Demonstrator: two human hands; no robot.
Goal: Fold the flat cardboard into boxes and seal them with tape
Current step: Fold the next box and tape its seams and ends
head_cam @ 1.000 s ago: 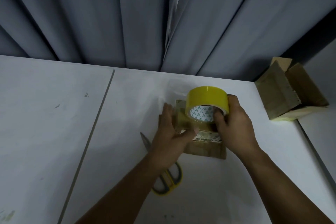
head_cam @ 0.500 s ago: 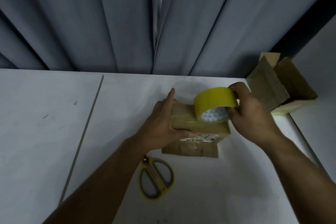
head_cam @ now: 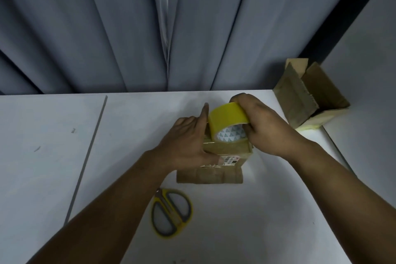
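Our right hand [head_cam: 267,126] grips the tape [head_cam: 227,117], which rests on top of the box [head_cam: 227,150] at mid-table [head_cam: 278,221]. Our left hand [head_cam: 186,143] presses the box's left side, fingers straight. Tape core: triangle print. Box label [head_cam: 230,159]: unreadable. Scissors [head_cam: 171,212] lie nearer us.

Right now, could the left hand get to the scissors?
Probably yes. The scissors lie uncovered on the table beside the left forearm. But the left hand presses the box while the right hand grips the tape, so it must leave the box first.
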